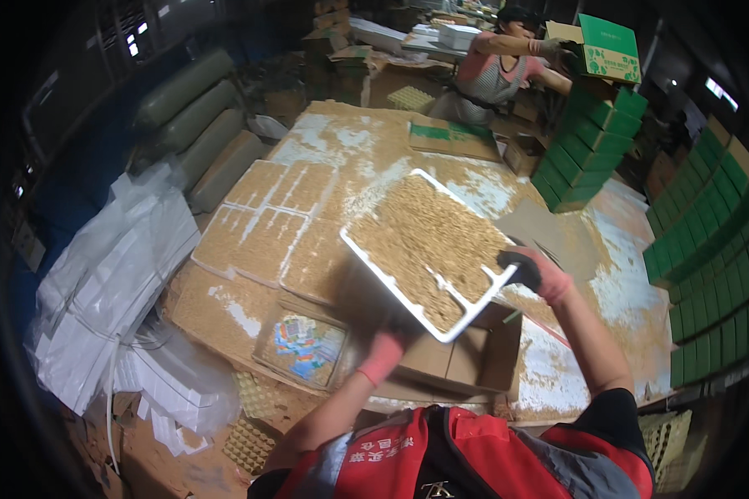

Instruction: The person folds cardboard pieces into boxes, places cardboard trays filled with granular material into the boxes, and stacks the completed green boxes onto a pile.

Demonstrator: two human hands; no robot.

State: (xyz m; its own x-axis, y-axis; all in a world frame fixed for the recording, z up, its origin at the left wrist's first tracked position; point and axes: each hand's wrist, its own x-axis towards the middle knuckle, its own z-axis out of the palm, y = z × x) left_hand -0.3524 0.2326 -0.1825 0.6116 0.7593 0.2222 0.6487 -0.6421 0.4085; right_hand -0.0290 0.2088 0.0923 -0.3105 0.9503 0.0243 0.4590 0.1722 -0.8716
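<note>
The person's gloved right hand [534, 273] grips the corner of a white tray [391, 284] filled with brown crumbs [424, 229], held above an open cardboard box [499, 349] on the surface [628, 249]. The left hand [388, 343] is below the tray, fingers hidden; its grip cannot be told.

Dim workshop here, shadows swallowing the far left, where small bright patches [137, 33] glint, and over on the far right a bright strip [721, 94] cuts the gloom: window or lamp, impossible to tell! Centre stage, the broad worktop [632, 241], pale and dusted with brown grains. Far behind it, a second table [416, 41]; along the right, green cartons [707, 274] banked high; near left, brown floor [158, 470], littered with scraps!
</note>
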